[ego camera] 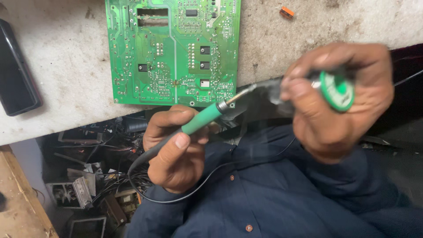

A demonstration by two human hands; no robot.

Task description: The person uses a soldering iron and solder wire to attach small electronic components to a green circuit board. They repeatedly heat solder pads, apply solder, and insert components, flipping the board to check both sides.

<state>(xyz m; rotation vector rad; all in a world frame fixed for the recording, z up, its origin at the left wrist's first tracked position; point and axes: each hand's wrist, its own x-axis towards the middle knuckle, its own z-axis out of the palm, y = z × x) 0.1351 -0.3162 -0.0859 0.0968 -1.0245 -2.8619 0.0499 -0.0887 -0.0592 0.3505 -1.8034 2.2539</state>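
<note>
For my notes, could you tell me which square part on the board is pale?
The lowest square, nearest the soldering iron tip; the others are black.

Soldering iron (200,121): smooth green plastic grip, bare metal shaft, dull black rubbery cord. Circuit board (172,50): glossy green lacquer, tiny bright solder points. Bench top (70,66): rough, pitted, stained, matt grey. Dark slab (15,72) at 9 o'clock: glossy black. Shirt (282,194): matt navy cloth. Plank (20,198) at 8 o'clock: raw wood.
</note>
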